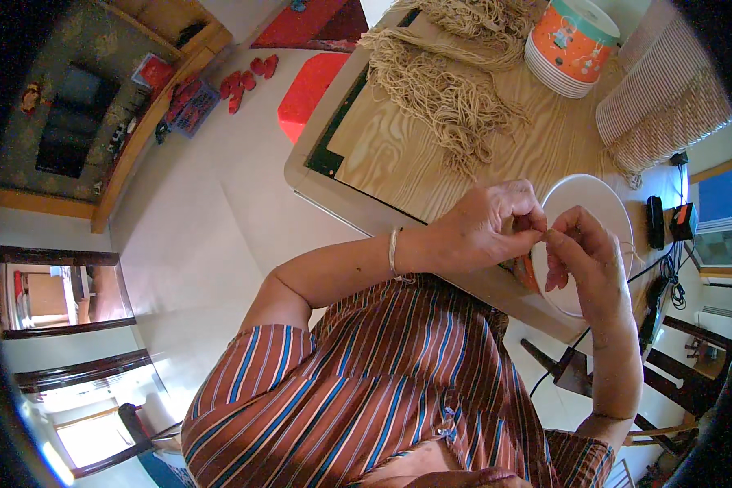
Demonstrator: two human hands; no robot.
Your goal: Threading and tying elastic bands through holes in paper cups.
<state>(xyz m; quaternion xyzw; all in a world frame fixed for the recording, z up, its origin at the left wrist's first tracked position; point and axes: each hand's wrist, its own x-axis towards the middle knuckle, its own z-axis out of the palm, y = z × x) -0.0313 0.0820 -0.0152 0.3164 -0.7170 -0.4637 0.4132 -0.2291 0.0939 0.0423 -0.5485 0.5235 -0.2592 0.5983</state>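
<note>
My left hand [496, 224], with a bracelet at the wrist, is pinched closed, thumb against forefinger. Its fingertips meet those of my right hand [583, 256], also closed in a pinch. Whatever lies between the fingertips is too small to make out. A thin tan strand [636, 250] shows just right of my right hand. Behind and below both hands is a round white paper tub [594, 191] with an orange outer side, near the table's close edge. Loose beige twine [439, 93] lies in tangled bundles on the far part of the wood-grain table [382, 154].
Stacked orange and teal paper tubs [569, 49] stand at the back right, beside tall ribbed beige pieces [655, 93]. Black cables [673, 272] and a small black box [655, 221] lie along the right edge. A red stool [309, 93] stands beyond the table's left side.
</note>
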